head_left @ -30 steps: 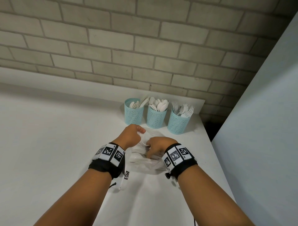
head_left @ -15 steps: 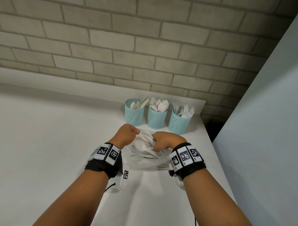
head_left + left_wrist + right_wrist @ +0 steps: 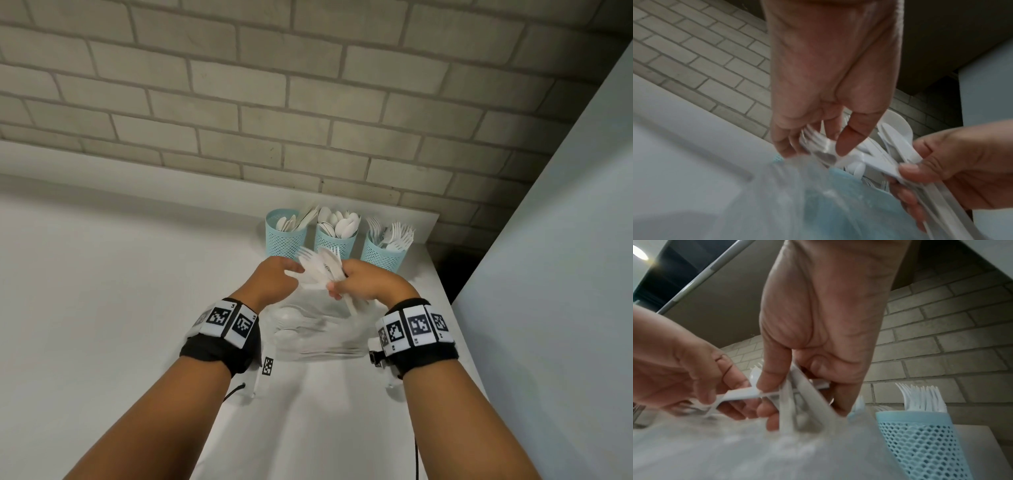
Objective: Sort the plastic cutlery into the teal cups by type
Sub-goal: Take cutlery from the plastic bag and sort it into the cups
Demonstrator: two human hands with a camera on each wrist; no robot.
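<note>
A bundle of white cutlery (image 3: pixel 322 270) stands fanned in your right grip (image 3: pixel 364 284), fingers clamped round the handles, above a clear bag (image 3: pixel 318 339) on the white surface (image 3: pixel 102 308). Your left grip (image 3: pixel 274 282) pinches one piece from the fan. Just behind, three teal cups (image 3: pixel 334 245) hold knives, spoons and forks against the brick wall (image 3: pixel 308 102).

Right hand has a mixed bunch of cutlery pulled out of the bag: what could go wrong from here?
The right hand grips forks and knives together in one fanned bundle, so loose pieces may slip as the left hand pinches one fork out. The bundle hovers just in front of the teal cups, which a careless swing might tip. The clear bag lies slack below and could snag.
</note>
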